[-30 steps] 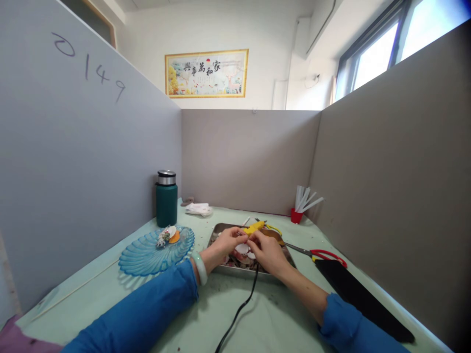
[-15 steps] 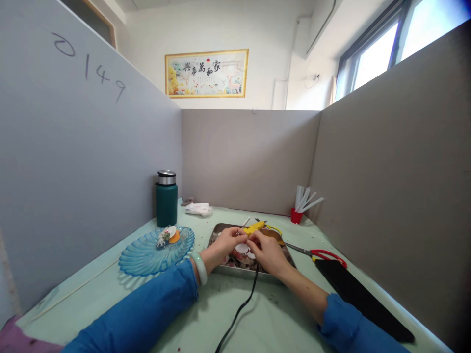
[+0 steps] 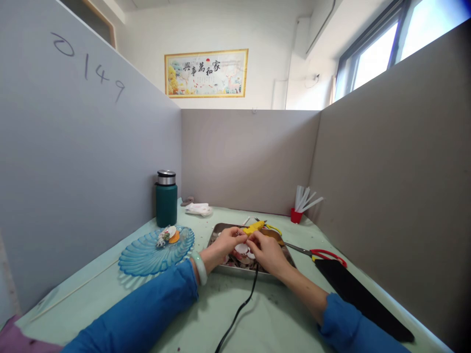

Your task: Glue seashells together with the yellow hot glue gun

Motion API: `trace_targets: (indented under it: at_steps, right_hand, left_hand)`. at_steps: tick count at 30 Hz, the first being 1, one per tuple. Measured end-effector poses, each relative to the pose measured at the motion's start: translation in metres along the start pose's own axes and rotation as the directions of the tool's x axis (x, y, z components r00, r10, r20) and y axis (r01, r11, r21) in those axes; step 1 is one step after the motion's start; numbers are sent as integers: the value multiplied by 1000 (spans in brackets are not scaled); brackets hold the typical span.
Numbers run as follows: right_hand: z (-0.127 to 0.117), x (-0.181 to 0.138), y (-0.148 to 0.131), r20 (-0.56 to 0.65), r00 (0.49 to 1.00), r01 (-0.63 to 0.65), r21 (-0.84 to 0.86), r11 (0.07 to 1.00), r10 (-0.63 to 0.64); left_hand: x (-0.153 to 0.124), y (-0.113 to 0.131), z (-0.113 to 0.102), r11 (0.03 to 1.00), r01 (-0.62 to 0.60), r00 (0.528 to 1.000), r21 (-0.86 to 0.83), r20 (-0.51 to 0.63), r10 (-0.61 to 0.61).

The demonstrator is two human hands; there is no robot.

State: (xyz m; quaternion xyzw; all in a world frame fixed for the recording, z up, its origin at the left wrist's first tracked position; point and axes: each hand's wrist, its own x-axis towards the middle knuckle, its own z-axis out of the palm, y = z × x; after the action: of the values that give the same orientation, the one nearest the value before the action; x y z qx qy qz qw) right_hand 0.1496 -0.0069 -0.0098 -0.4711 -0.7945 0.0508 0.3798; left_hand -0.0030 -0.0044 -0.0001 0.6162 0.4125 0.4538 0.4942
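At work over a metal tray (image 3: 235, 271) at lower center, a person's left hand (image 3: 228, 240) and right hand (image 3: 268, 249) nearly meet, fingers curled inward; whether they pinch a small piece cannot be told. The tray's raised sides likely keep its loose shells (image 3: 242, 249) from scattering on the counter (image 3: 198, 314). What looks like a yellow glue gun (image 3: 253, 228) lies just behind the fingertips, probably for easy reach, while a black cord (image 3: 239, 310) runs toward the bottom edge between the forearms. A shell cluster (image 3: 168, 236) sits apart on a blue plate (image 3: 142, 257) at left, presumably safe from bumps. A red cup (image 3: 296, 216), right of center, props white sticks (image 3: 303, 198) upright.
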Motion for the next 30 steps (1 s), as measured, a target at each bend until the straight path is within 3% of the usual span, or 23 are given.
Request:
trace_targets:
  at_steps: [30]
  right_hand:
    - [3, 0, 4, 50, 999, -9, -45, 999, 11]
  left_hand:
    - [2, -2, 1, 995, -10, 1000, 103, -13, 12]
